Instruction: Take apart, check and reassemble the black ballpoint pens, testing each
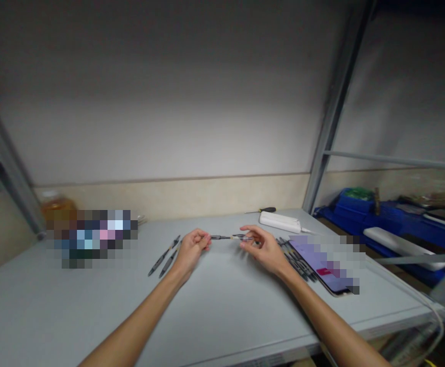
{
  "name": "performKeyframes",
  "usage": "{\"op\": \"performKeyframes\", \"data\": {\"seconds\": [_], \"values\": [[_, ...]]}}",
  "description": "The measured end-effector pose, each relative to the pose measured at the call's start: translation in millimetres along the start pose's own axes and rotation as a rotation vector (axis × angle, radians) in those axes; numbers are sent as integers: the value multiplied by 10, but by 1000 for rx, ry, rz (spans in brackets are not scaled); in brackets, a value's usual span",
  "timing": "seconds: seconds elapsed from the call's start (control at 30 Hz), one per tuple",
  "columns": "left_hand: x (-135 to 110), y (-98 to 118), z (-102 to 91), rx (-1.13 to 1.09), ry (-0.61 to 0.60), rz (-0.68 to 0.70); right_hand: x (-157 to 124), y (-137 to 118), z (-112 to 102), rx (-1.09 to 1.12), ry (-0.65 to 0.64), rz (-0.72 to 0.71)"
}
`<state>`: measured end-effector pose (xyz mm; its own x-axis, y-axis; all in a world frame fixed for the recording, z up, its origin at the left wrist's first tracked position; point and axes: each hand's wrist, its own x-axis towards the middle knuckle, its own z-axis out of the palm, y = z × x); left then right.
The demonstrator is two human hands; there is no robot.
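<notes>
My left hand (192, 248) is closed in a loose fist around one end of a thin dark pen (226, 237), held level above the grey table (222, 300). My right hand (262, 247) pinches the other end of the same pen with thumb and fingers. Two finished dark pens (164, 257) lie on the table just left of my left hand. A pile of several dark pen parts (296, 257) lies beside my right hand, against a phone (323, 265) with a lit screen.
A white power strip (280, 221) and a small screwdriver (262, 210) lie at the table's back. A blurred patch and an amber bottle (56, 204) sit at the back left. Metal shelf posts (333, 112) frame the table; blue bins (363, 211) stand to the right.
</notes>
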<state>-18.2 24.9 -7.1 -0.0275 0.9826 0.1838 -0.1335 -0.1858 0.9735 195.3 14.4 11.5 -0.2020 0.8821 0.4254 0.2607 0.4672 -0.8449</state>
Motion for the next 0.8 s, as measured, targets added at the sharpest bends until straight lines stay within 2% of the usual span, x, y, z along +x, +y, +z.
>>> {"op": "performKeyframes", "data": {"seconds": [0.23,0.47,0.6,0.8], "values": [[-28,32,-4,23,-42,16,-19,-20,21,-146,-81,127],[-30,47,7,-37,-17,-52,-16,11,1,-160,29,-50],[-33,44,0,-11,-19,-33,-23,13,9,-168,-34,18],[-81,129,35,187,-37,138,-2,32,27,63,-132,201]]}}
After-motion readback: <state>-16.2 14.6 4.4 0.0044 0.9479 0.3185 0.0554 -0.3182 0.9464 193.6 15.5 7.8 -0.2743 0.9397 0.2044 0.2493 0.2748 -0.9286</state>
